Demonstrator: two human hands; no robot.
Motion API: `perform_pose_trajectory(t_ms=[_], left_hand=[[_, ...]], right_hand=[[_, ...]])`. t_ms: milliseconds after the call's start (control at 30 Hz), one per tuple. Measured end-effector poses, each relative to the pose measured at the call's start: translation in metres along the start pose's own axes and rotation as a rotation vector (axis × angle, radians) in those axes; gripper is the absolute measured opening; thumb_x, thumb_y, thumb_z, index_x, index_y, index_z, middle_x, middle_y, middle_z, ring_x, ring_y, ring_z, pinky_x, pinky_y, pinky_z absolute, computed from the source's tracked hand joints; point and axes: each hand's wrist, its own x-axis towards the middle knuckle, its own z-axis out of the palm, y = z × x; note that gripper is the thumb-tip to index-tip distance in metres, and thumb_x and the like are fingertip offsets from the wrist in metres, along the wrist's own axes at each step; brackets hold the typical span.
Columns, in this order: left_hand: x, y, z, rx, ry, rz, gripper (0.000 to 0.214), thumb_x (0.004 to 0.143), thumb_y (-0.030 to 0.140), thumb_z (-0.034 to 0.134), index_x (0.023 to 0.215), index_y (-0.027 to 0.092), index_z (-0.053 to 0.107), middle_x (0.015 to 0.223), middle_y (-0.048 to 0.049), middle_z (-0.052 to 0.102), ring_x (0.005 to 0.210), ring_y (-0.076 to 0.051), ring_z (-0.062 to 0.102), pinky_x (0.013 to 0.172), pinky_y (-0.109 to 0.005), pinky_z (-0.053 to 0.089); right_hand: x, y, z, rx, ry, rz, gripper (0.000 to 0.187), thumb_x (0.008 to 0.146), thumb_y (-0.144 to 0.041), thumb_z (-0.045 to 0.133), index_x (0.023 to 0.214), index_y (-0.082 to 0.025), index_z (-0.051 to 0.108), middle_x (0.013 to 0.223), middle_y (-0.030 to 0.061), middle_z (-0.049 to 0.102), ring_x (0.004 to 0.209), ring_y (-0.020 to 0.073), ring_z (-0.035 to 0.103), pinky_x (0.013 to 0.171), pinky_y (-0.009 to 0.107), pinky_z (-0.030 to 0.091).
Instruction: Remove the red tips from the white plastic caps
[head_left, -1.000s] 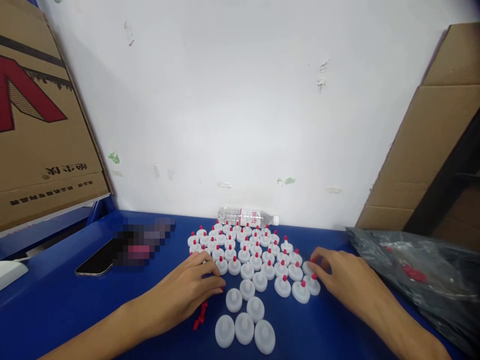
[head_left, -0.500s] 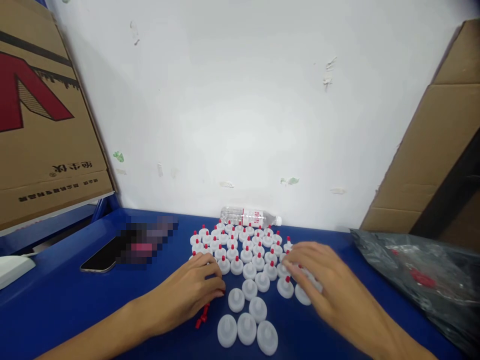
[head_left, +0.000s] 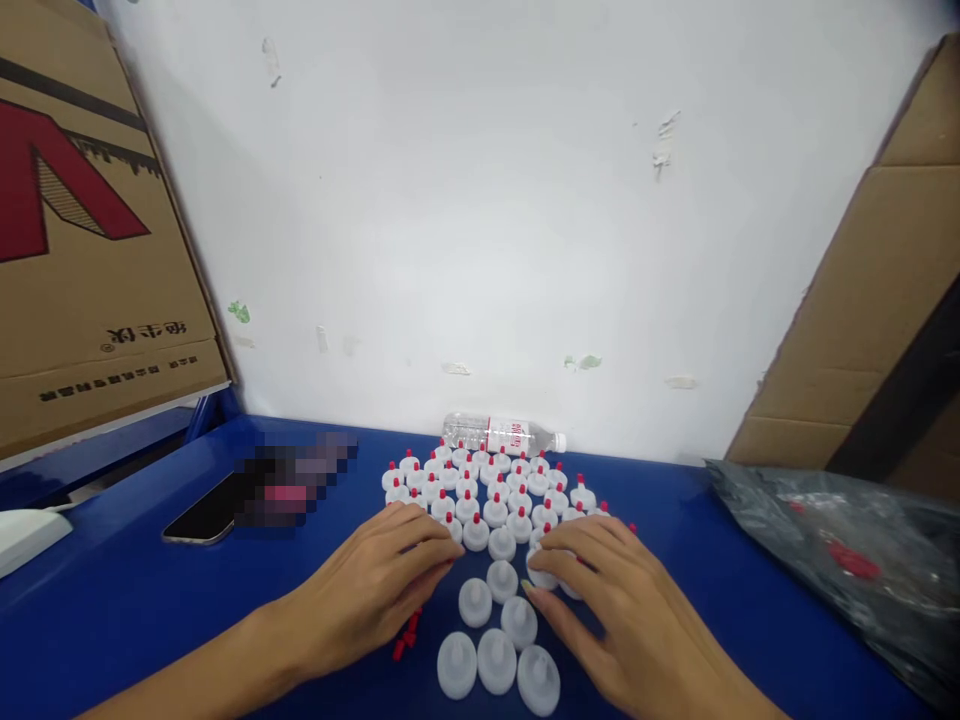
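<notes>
Many white bottle caps with red tips (head_left: 491, 492) stand packed together on the blue table (head_left: 112, 600). Several plain white caps without red tips (head_left: 497, 640) lie nearer to me. My left hand (head_left: 379, 585) rests curled at the left edge of the group, fingertips touching caps; loose red tips (head_left: 405, 635) lie beside it. My right hand (head_left: 607, 600) lies over the right side of the caps, fingers bent and pressed around a white cap (head_left: 541, 575).
A clear water bottle (head_left: 502, 436) lies against the white wall. A phone (head_left: 202, 508) lies at the left, cardboard boxes (head_left: 82, 230) stand on both sides, and a dark plastic bag (head_left: 847, 560) holding red pieces lies at the right.
My right hand has slid leftward from the right edge of the caps, pushing them toward the middle. My left hand has stayed nearly still.
</notes>
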Motion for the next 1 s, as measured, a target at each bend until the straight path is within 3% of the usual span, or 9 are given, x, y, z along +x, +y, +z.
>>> perform_pose_trajectory(t_ms=[133, 300, 400, 533, 633, 800, 1000], left_hand=[[0.001, 0.001, -0.002, 0.035, 0.040, 0.068, 0.020, 0.111, 0.014, 0.049, 0.125, 0.018, 0.062, 0.106, -0.0051, 0.071, 0.090, -0.019, 0.061, 0.081, -0.030, 0.047], [0.002, 0.005, -0.002, 0.033, 0.089, 0.097, 0.020, 0.112, 0.016, 0.046, 0.122, 0.017, 0.063, 0.102, -0.0056, 0.072, 0.087, -0.018, 0.063, 0.081, -0.031, 0.047], [0.002, 0.009, -0.003, 0.033, 0.133, 0.122, 0.020, 0.112, 0.015, 0.046, 0.121, 0.016, 0.064, 0.097, -0.0052, 0.073, 0.082, -0.017, 0.065, 0.081, -0.033, 0.047], [0.002, 0.016, -0.004, 0.027, 0.159, 0.138, 0.019, 0.109, 0.012, 0.052, 0.124, 0.014, 0.064, 0.093, -0.0057, 0.074, 0.078, -0.017, 0.066, 0.081, -0.035, 0.048], [0.002, 0.019, -0.003, 0.005, 0.168, 0.124, 0.020, 0.109, 0.012, 0.053, 0.125, 0.014, 0.064, 0.094, -0.0058, 0.075, 0.078, -0.018, 0.066, 0.080, -0.036, 0.049], [0.002, 0.023, 0.000, 0.000, 0.182, 0.148, 0.018, 0.106, 0.011, 0.059, 0.123, 0.014, 0.065, 0.090, -0.0045, 0.073, 0.076, -0.017, 0.063, 0.077, -0.034, 0.047], [0.003, 0.031, -0.005, 0.028, 0.175, 0.147, 0.017, 0.109, 0.013, 0.052, 0.112, 0.017, 0.068, 0.089, -0.0049, 0.072, 0.075, -0.016, 0.061, 0.072, -0.032, 0.046]], right_hand=[[-0.001, -0.007, -0.003, -0.020, 0.130, -0.043, 0.006, 0.102, -0.031, 0.063, 0.101, -0.026, 0.066, 0.099, -0.0004, 0.074, 0.084, 0.0180, 0.071, 0.076, 0.032, 0.054], [0.000, -0.012, 0.000, -0.050, 0.088, -0.074, 0.019, 0.109, -0.028, 0.048, 0.118, -0.025, 0.064, 0.109, 0.0025, 0.073, 0.081, 0.0141, 0.074, 0.063, 0.025, 0.056], [0.001, -0.013, 0.004, -0.096, 0.034, -0.105, 0.032, 0.110, -0.020, 0.040, 0.135, -0.025, 0.060, 0.122, 0.0067, 0.072, 0.097, 0.0179, 0.075, 0.069, 0.027, 0.061], [-0.003, -0.011, 0.012, -0.056, -0.065, -0.143, 0.048, 0.106, -0.011, 0.040, 0.150, -0.025, 0.050, 0.127, 0.0075, 0.070, 0.116, 0.0209, 0.069, 0.088, 0.033, 0.064], [-0.008, -0.011, 0.018, -0.050, -0.048, -0.134, 0.055, 0.105, -0.009, 0.044, 0.157, -0.026, 0.042, 0.135, 0.0094, 0.065, 0.121, 0.0207, 0.067, 0.095, 0.035, 0.062], [-0.007, -0.017, 0.020, 0.037, 0.032, -0.173, 0.049, 0.106, -0.015, 0.052, 0.154, -0.023, 0.045, 0.122, 0.0074, 0.071, 0.108, 0.0160, 0.072, 0.091, 0.027, 0.062], [0.005, -0.028, 0.013, 0.085, 0.151, -0.243, 0.032, 0.108, -0.019, 0.052, 0.140, -0.019, 0.057, 0.114, 0.0059, 0.076, 0.102, 0.0139, 0.074, 0.089, 0.022, 0.061]])
